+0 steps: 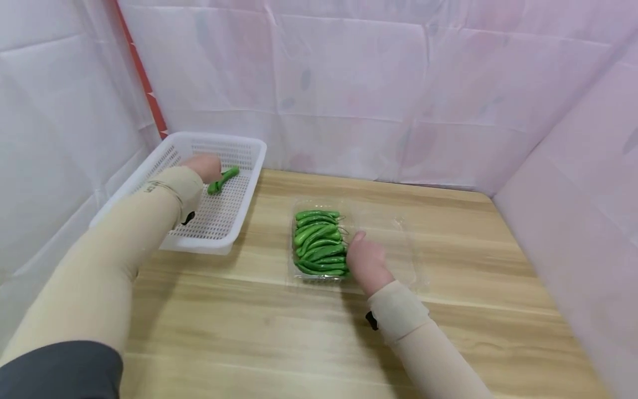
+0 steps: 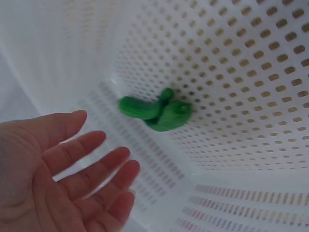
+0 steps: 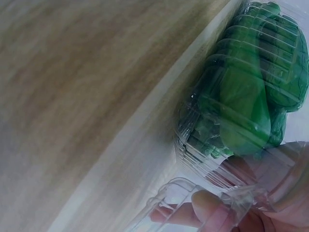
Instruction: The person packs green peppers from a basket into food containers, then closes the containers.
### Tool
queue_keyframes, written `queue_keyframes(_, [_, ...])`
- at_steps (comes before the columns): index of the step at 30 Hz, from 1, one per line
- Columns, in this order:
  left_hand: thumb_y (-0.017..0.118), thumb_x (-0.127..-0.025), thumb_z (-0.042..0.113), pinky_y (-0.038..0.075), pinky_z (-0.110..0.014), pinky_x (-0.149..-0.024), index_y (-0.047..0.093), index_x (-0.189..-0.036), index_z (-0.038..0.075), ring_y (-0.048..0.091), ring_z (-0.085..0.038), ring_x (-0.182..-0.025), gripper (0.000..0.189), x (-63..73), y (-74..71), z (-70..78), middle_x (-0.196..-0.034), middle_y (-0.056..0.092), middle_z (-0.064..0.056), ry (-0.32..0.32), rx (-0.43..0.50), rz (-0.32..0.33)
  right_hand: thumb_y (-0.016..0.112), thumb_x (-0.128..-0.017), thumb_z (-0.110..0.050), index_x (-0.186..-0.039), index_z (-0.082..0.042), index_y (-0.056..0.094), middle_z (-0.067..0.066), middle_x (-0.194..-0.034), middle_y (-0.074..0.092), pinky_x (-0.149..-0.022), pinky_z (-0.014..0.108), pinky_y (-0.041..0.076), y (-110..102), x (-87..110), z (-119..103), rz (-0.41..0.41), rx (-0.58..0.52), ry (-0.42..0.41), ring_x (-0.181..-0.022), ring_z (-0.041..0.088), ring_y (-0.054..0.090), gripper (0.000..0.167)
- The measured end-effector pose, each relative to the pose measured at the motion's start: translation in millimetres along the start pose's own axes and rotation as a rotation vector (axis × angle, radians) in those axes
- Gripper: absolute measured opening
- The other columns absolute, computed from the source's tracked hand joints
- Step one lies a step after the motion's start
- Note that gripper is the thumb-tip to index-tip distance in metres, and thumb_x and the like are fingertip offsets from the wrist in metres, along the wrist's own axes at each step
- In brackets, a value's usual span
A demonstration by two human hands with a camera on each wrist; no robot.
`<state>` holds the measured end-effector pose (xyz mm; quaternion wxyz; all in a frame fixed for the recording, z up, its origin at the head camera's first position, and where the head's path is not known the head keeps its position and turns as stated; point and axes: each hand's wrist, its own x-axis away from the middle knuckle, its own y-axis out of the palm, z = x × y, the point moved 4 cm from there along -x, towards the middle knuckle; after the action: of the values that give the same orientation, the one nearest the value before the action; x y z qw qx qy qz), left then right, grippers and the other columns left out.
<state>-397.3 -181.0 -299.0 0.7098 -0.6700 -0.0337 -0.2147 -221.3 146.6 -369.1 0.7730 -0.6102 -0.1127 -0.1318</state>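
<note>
My left hand is inside the white basket at the left. In the left wrist view its fingers are spread and loosely bent, holding nothing. A few green peppers lie on the basket floor just beyond the fingertips. At the middle of the table, a clear plastic clamshell box lies with its lid folded out to the right. Long green peppers fill its tray in a row. My right hand grips the box between tray and lid; clear plastic partly covers its fingers.
The wooden table meets a fabric-covered wall at the back. Similar sheets rise at the left and right sides. A red strip runs down the back left corner behind the basket.
</note>
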Motion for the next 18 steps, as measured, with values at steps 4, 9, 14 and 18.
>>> queue_keyframes(4, [0.047,-0.09,0.003,0.043,-0.041,-0.077,0.062,-0.106,-0.004,0.053,-0.029,-0.085,0.022,-13.8,13.4,-4.5,-0.097,0.06,-0.019,-0.036,0.016,-0.046,0.036,-0.094,-0.001,-0.141,0.011,0.021,0.0,-0.05,0.045,-0.039,0.02,0.033,0.8,3.3,-0.2,0.013,-0.039,0.014,-0.04,0.008,0.035,0.051])
queue_keyframes(9, [0.04,-0.098,0.009,0.037,-0.053,-0.091,0.049,-0.13,0.001,0.049,-0.037,-0.106,0.034,-27.0,26.5,-13.0,-0.121,0.052,-0.024,-0.089,0.103,-0.066,0.037,-0.094,-0.003,-0.141,0.01,0.023,-0.002,-0.049,0.043,-0.038,0.019,0.031,1.7,5.5,0.2,0.036,-0.006,0.013,-0.04,0.007,0.033,0.05])
queue_keyframes(14, [0.041,-0.1,0.025,0.04,-0.049,-0.083,0.051,-0.127,0.003,0.051,-0.033,-0.094,0.036,-38.7,40.4,-21.8,-0.109,0.055,-0.02,-0.13,0.145,-0.034,0.038,-0.094,-0.004,-0.141,0.009,0.025,-0.003,-0.047,0.041,-0.038,0.019,0.03,4.6,7.6,-0.3,0.034,0.021,0.016,-0.039,0.007,0.031,0.05])
queue_keyframes(18, [0.046,-0.098,0.026,0.042,-0.043,-0.075,0.053,-0.123,0.002,0.053,-0.03,-0.082,0.036,-39.3,46.9,-19.5,-0.1,0.057,-0.019,-0.171,0.126,-0.003,0.037,-0.093,-0.003,-0.142,0.008,0.025,-0.001,-0.048,0.042,-0.039,0.02,0.031,5.3,9.1,-1.6,0.024,-0.003,0.03,-0.04,0.008,0.033,0.051])
